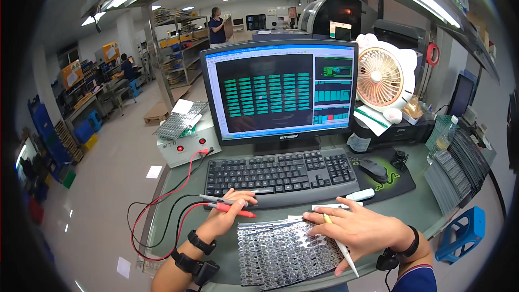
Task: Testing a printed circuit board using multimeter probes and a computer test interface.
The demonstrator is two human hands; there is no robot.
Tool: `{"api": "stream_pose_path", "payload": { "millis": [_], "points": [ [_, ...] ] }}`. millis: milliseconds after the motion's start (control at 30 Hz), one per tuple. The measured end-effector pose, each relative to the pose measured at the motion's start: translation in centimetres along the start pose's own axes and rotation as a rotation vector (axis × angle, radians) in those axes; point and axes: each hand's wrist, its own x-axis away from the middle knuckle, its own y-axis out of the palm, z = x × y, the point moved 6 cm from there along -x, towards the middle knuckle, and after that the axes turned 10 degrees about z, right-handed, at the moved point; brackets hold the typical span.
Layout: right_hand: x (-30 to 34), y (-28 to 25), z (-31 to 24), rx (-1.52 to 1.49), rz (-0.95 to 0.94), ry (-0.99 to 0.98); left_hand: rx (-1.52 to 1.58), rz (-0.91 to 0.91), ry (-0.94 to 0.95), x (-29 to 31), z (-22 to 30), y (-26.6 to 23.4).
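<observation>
My left hand (220, 220) is closed around a pair of test probes, one red (238, 211) and one grey (215, 200), at the keyboard's front edge. Below it lies a silvery panel (273, 257) with rows of small repeated cut-outs, flat on the green desk top. My right hand (359, 230) rests over the panel's upper right part, fingers reaching onto it. A slim white pen-like tool (347, 258) with a yellowish end is tucked between its fingers and slants down toward me. The palm side of this hand is hidden.
A monitor (270, 94) stands behind the keyboard (281, 174). A mouse (374, 170) and a fan (381, 78) are to the right, near stacked dark panels (459, 167). The probe leads run to a white box (186, 143). Two people are farther back.
</observation>
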Motion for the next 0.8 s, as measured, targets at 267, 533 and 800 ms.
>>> {"api": "stream_pose_path", "payload": {
  "millis": [267, 533, 800],
  "points": [
    [-0.1, -0.6, -0.8, 0.032, 0.024, -0.032, 0.098, 0.119, 0.040, 0.2, -0.2, -1.2],
    [-0.2, -1.5, -1.0, 0.030, 0.049, -0.013, 0.249, 0.328, -0.125, 0.7, -1.1, -3.2],
    [-0.5, -1.6, 1.2, -0.021, 0.118, 0.010, 0.514, 0.322, 0.039, 0.7, 6.6, -3.8]
  ]
}}
